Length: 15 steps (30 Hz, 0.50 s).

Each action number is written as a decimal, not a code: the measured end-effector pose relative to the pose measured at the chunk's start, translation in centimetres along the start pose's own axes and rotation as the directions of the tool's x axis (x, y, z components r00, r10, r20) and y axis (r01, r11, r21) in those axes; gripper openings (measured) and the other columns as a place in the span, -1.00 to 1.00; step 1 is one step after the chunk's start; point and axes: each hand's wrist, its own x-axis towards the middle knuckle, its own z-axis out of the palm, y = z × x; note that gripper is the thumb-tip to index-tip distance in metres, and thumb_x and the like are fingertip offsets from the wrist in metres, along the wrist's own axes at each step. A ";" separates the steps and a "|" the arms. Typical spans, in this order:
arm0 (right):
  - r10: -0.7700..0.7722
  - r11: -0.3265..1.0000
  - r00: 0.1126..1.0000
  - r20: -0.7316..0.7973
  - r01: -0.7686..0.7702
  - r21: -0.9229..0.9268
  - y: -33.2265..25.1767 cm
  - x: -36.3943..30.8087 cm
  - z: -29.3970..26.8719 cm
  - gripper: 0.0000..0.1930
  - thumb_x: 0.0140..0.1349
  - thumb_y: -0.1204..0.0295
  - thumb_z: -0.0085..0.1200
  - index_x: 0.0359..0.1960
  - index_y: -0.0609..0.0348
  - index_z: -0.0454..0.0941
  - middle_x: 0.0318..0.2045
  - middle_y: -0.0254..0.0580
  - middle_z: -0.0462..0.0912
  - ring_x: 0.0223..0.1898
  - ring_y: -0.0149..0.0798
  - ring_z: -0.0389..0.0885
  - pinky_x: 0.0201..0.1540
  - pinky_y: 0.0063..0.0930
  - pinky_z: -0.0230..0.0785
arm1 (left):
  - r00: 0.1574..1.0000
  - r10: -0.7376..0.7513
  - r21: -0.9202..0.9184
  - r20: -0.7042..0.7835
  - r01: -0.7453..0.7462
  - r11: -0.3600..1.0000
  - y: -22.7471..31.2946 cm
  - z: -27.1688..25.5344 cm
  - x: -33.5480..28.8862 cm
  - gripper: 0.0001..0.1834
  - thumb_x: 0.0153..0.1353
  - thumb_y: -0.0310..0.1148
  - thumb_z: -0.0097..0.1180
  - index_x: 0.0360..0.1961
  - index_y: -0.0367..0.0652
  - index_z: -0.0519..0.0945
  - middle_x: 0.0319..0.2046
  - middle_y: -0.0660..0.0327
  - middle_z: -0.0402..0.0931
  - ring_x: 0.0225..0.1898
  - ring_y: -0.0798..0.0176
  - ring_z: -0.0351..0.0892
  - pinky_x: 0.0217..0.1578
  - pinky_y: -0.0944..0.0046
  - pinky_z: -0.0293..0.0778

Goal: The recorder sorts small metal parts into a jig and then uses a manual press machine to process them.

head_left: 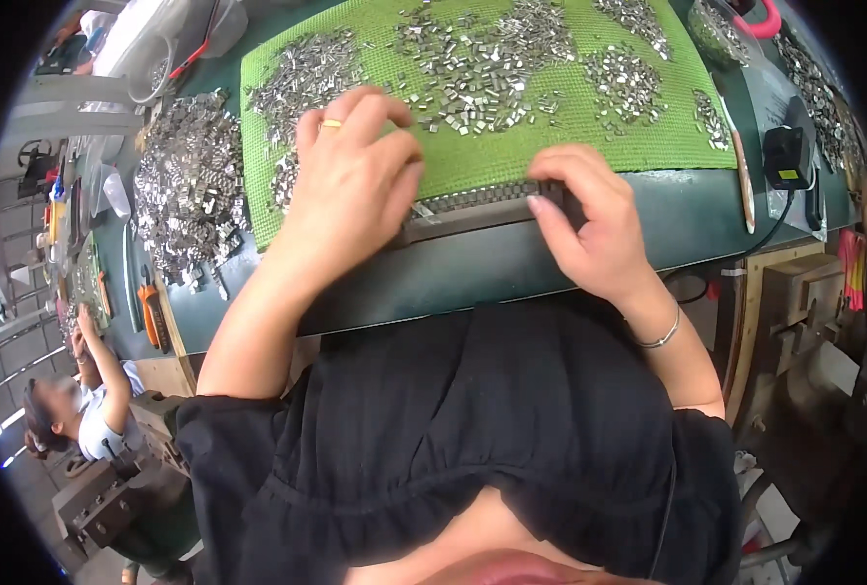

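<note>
A long dark bar-like holder (482, 216) lies along the near edge of the green mat (472, 174), with a row of small metal pieces set along its top. My right hand (599, 222) grips its right end, thumb on the near side and fingers on the far side. My left hand (360, 161), with a ring on one finger, is over the mat at the holder's left end. Its fingers are curled and their tips hidden, so what they hold cannot be made out. Loose small metal pieces (477, 83) lie in several heaps on the mat beyond my hands.
Left of the mat is a big heap of linked metal pieces (192, 185), with orange-handled pliers (153, 310) nearer. A black power adapter (786, 158) and a tub of pieces (721, 34) stand right. Another person (97, 409) works at far left.
</note>
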 end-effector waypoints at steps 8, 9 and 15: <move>0.016 0.995 0.975 -0.219 -0.036 -0.088 0.6 -1.2 -2.1 -0.81 0.08 0.68 0.20 -0.24 0.32 0.54 -0.26 -0.01 0.63 -0.21 -0.02 0.61 -0.11 -0.32 0.46 | 0.999 0.039 -0.225 0.031 -0.031 0.974 3.7 2.5 0.5 -0.84 0.01 -0.50 0.30 -0.37 -0.09 0.57 -0.29 0.29 0.54 -0.15 0.16 0.54 -0.05 0.07 0.23; 0.019 0.994 0.974 -0.228 -0.043 -0.100 0.8 -1.4 -2.4 -0.81 0.08 0.68 0.20 -0.24 0.32 0.54 -0.25 -0.01 0.63 -0.20 -0.03 0.62 -0.10 -0.32 0.46 | 0.999 0.041 -0.226 0.033 -0.032 0.974 3.6 2.5 0.6 -0.84 0.01 -0.50 0.30 -0.37 -0.09 0.57 -0.29 0.29 0.54 -0.15 0.16 0.54 -0.05 0.07 0.23; 0.012 0.955 0.945 -0.326 -0.107 -0.276 2.4 -2.4 -4.7 -0.82 0.10 0.68 0.17 -0.24 0.31 0.56 -0.21 -0.03 0.65 -0.13 -0.04 0.60 -0.05 -0.31 0.44 | 0.986 0.166 -0.161 -0.006 -0.164 0.973 3.5 1.9 0.7 -0.85 0.02 -0.49 0.33 -0.35 -0.06 0.64 -0.25 0.33 0.62 -0.08 0.23 0.58 0.12 -0.02 0.17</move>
